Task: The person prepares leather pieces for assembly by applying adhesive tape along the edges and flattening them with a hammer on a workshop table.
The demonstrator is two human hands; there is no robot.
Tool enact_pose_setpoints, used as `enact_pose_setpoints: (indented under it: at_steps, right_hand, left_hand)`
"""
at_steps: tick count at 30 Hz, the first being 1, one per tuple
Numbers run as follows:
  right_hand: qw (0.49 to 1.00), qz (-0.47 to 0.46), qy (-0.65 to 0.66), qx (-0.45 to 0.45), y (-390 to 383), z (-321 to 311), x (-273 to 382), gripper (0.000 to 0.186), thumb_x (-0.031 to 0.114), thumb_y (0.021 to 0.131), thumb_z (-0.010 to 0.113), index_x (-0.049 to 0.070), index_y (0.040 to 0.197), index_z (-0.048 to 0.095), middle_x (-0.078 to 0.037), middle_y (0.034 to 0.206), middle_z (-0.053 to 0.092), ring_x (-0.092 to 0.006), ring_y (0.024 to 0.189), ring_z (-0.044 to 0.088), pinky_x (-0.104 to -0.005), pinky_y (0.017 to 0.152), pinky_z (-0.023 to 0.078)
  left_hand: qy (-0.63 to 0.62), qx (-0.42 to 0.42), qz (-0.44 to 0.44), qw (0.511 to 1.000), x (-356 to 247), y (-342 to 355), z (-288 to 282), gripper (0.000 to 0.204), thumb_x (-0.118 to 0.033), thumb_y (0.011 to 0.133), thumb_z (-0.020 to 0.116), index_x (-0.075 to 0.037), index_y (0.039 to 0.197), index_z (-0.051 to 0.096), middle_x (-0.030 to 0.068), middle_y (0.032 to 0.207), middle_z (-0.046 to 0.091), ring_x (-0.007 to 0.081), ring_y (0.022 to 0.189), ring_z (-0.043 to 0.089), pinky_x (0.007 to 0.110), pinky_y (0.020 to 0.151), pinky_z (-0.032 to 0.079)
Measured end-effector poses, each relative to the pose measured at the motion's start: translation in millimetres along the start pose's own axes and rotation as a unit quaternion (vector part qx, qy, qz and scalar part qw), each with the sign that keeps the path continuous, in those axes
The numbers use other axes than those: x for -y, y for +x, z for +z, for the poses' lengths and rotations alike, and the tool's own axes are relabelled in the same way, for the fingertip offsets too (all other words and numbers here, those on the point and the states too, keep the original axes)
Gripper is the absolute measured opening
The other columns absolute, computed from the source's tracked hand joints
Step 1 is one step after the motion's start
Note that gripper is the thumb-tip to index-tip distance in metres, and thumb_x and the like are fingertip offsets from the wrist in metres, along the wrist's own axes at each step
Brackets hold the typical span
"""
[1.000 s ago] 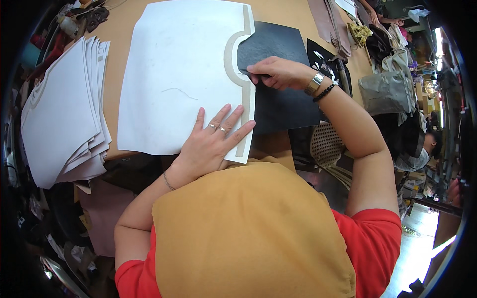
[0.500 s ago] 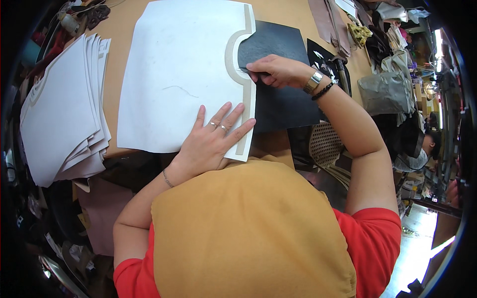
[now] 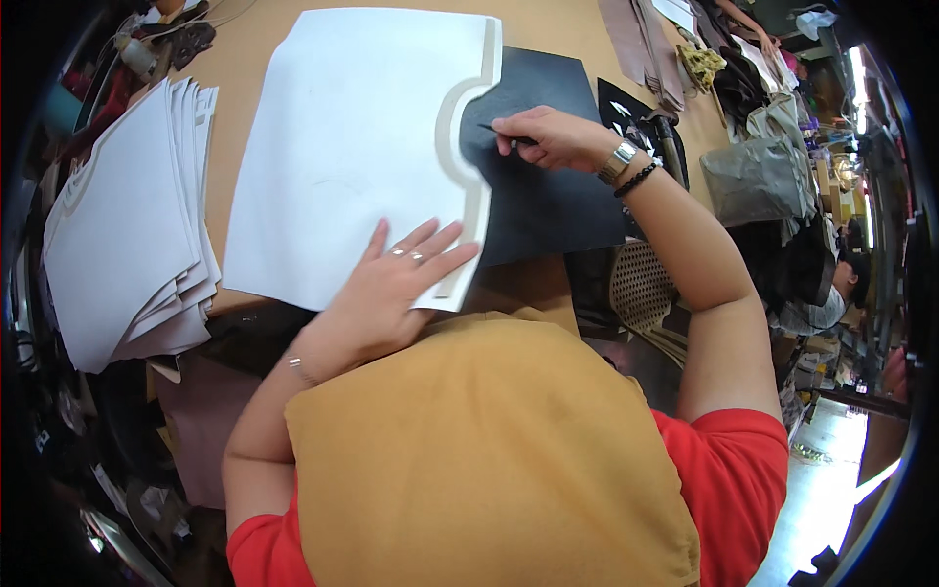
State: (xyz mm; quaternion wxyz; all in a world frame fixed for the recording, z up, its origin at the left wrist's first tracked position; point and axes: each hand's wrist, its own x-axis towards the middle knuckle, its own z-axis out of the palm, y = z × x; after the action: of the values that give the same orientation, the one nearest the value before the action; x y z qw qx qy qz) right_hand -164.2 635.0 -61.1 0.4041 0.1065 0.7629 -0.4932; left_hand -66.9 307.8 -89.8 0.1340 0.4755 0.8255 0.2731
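A large white sheet (image 3: 342,127) lies on the table, with a grey-beige strip (image 3: 445,137) along its right edge and around a curved notch. On its lower right part my left hand (image 3: 391,284) rests flat, fingers spread. Partly under the sheet is a black mat (image 3: 558,205). Over this mat, just right of the notch, my right hand (image 3: 558,139) pinches a slim dark pointed tool (image 3: 526,140). Its thin tip points left and stands apart from the sheet's edge. Whether it is a knife or a pen I cannot tell.
Several similar white sheets (image 3: 127,225) are stacked at the table's left edge. Right of the mat lie a hammer (image 3: 670,147) and a dark piece with white scraps (image 3: 621,108). Brown strips (image 3: 646,54) and a grey-green bundle (image 3: 758,181) are farther right.
The white sheet has shifted left and turned slightly, with my left hand moving along on it. My right hand's tool, formerly at the notch edge, is now off it above the mat.
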Motion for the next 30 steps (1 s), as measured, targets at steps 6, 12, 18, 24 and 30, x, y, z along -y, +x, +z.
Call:
enact_pose_setpoints:
  at_steps: [6,12,18,24,30]
  right_hand:
    - [0.995,0.033,0.049,-0.075,-20,-17,-14,0.044,0.053,0.106,0.056,0.011,0.099,0.064,0.011,0.063,0.033,-0.0019,0.048,0.021,-0.0227,0.042,0.014]
    - [0.995,0.064,0.067,-0.047,-3,3,-3,0.043,0.054,0.105,0.056,0.011,0.101,0.063,0.011,0.064,0.034,-0.0020,0.048,0.023,-0.0232,0.042,0.015]
    - [0.994,0.068,0.081,-0.037,6,-1,-2,0.042,0.053,0.104,0.058,0.012,0.101,0.064,0.011,0.063,0.036,-0.0019,0.047,0.024,-0.0223,0.042,0.016]
    - [0.992,0.059,0.101,-0.038,12,2,6,0.043,0.053,0.104,0.058,0.012,0.101,0.067,0.010,0.064,0.040,-0.0016,0.048,0.027,-0.0209,0.042,0.017]
    - [0.996,0.035,0.084,-0.025,21,1,6,0.042,0.053,0.105,0.058,0.012,0.099,0.065,0.010,0.063,0.039,-0.0020,0.048,0.027,-0.0217,0.042,0.017]
  left_hand:
    - [-0.124,0.002,-0.094,0.988,26,17,-66,0.046,-0.039,0.094,0.070,-0.004,0.124,0.071,0.0130,0.120,0.074,0.0350,0.108,0.069,0.041,0.095,0.052]
    - [0.102,-0.223,-0.107,0.964,51,119,-23,0.022,-0.030,0.091,0.075,-0.009,0.096,0.075,0.0087,0.098,0.072,0.0284,0.093,0.071,0.039,0.085,0.057]
    - [0.139,-0.276,-0.111,0.944,61,127,-7,0.011,-0.024,0.087,0.074,-0.013,0.084,0.073,0.0020,0.088,0.071,0.0225,0.084,0.071,0.037,0.073,0.059]
    - [0.137,-0.299,-0.089,0.940,62,125,-5,0.008,-0.022,0.087,0.073,-0.016,0.082,0.074,-0.0005,0.086,0.070,0.0207,0.082,0.071,0.036,0.070,0.059]
    - [0.136,-0.310,-0.085,0.937,60,125,-6,0.009,-0.021,0.087,0.073,-0.015,0.081,0.073,0.0005,0.084,0.070,0.0216,0.079,0.071,0.037,0.069,0.058]
